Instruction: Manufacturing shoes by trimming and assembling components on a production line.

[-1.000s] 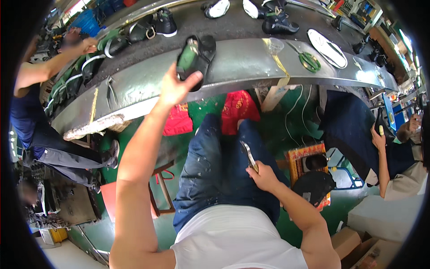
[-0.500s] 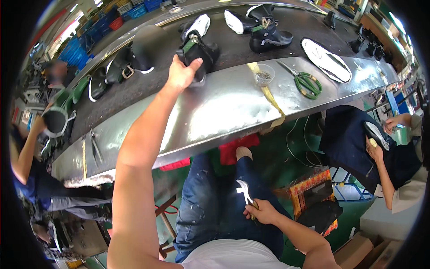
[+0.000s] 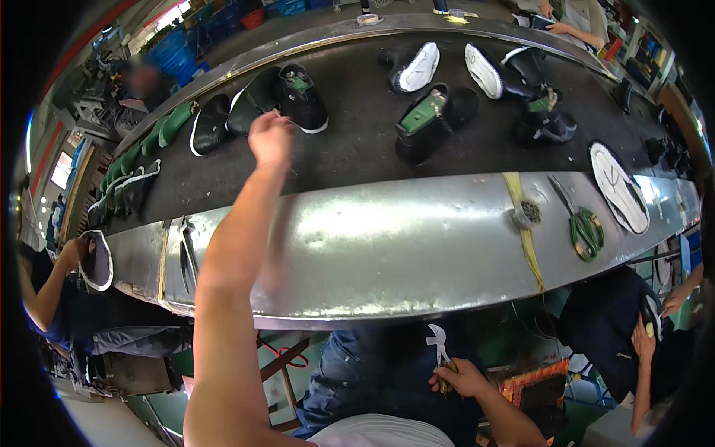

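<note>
**Left hand over the tabletop shoes, right hand holding pincers below the ledge**

Your left hand [image 3: 270, 141] reaches across the dark tabletop [image 3: 357, 153], fingers partly curled, just beside a black shoe with a white-edged sole [image 3: 305, 100]. It is blurred there, so you can't fairly tell whether your fingertips touch or grip anything. Your right hand [image 3: 462, 378] is closed around the handles of the pincers [image 3: 439, 344], whose bright head points up, a little way below the front edge of the silver ledge [image 3: 402, 253].

To the right of your left hand, well apart from it, a black shoe with a green insert [image 3: 438, 127] sits tilted on the tabletop, behind the ledge's back edge. Between your left forearm and the yellow strip [image 3: 527, 257], the shiny metal gives you a broad space to move. Beyond that come a small cup [image 3: 527, 214] on the strip, green-handled scissors [image 3: 585, 229] and a white sole [image 3: 620, 186] near the ledge's right end. Left of your forearm, pliers [image 3: 188, 253] lie near the front edge.
</note>
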The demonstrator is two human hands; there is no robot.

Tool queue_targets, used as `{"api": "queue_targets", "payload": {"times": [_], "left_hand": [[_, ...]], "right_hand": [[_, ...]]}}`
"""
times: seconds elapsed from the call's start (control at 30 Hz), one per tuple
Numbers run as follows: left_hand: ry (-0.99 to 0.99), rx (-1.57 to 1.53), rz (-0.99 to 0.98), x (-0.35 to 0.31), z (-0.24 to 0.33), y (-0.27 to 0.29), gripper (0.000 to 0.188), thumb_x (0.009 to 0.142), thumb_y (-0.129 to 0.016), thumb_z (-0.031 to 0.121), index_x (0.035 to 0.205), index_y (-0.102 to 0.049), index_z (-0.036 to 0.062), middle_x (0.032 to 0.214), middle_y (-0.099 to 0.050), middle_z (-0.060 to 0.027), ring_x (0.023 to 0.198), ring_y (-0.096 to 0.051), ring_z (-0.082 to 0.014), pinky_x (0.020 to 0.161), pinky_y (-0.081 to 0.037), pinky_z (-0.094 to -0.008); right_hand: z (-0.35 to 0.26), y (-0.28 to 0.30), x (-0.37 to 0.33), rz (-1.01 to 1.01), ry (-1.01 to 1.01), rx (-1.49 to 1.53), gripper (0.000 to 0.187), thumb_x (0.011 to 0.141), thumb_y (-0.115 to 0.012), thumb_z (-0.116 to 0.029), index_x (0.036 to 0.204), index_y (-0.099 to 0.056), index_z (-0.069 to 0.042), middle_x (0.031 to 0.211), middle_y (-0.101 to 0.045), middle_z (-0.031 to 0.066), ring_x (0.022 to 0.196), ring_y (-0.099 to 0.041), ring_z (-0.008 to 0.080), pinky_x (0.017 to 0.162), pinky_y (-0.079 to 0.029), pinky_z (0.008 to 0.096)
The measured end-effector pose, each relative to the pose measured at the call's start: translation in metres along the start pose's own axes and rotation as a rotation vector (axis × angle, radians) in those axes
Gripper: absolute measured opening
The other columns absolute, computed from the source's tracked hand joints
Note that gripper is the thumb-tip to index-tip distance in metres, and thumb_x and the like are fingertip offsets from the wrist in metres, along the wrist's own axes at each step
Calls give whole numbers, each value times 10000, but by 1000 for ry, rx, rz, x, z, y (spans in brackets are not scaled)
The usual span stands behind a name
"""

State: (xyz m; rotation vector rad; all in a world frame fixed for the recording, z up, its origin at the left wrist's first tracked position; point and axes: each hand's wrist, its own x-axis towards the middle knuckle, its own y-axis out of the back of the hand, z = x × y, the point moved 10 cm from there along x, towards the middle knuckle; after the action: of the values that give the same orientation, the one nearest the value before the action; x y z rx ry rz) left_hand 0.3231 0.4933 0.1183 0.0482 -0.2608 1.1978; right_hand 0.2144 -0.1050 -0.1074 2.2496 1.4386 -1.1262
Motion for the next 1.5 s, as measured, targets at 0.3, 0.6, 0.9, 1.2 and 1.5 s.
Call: {"api": "queue_targets", "payload": {"times": [0.3,0.6,0.9,1.2,1.5], "left_hand": [[622,-147,255,145,-110,120,561,917,-640,430,1328,-497,77,1346,-510,-125,1192,-524,-292,991,-429,-457],[500,-350,27,168,-68,42,421,939,-646,374,1272,-538,141,1217,-624,-122,1041,-653,-337,860,-549,-574],[321,-453,70,60,23,116,420,988,-575,318,1320,-522,66,1260,-622,-137,1119,-630,-300,972,-518,-507],[291,-169,-300,-247,124,222,766,846,-723,485,1364,-473,-20,1270,-606,-161,1136,-617,-277,1000,-491,-399],[386,-271,-1145,-470,83,115,1058,638,-906,455,1423,-405,-46,1337,-543,-80,1220,-505,-163,1070,-353,-334]], "right_hand": [[-11,13,34,-81,-91,-2,262,1009,-533,-227,1090,-604,13,926,-722,103,776,-704,154,574,-501,244],[-27,15,44,-47,-98,14,215,1016,-501,-144,1166,-549,2,933,-718,119,814,-720,178,543,-490,222],[-21,2,22,-12,-85,32,282,1009,-540,-260,1063,-591,12,936,-717,118,797,-717,182,570,-507,248],[-15,-49,-30,63,175,213,423,1014,-479,-464,1056,-569,-52,874,-627,73,717,-614,146,670,-524,299],[-28,-102,-130,-655,361,788,861,865,-564,-630,1468,-376,-45,1315,-586,175,1167,-607,332,820,-534,373]]}}
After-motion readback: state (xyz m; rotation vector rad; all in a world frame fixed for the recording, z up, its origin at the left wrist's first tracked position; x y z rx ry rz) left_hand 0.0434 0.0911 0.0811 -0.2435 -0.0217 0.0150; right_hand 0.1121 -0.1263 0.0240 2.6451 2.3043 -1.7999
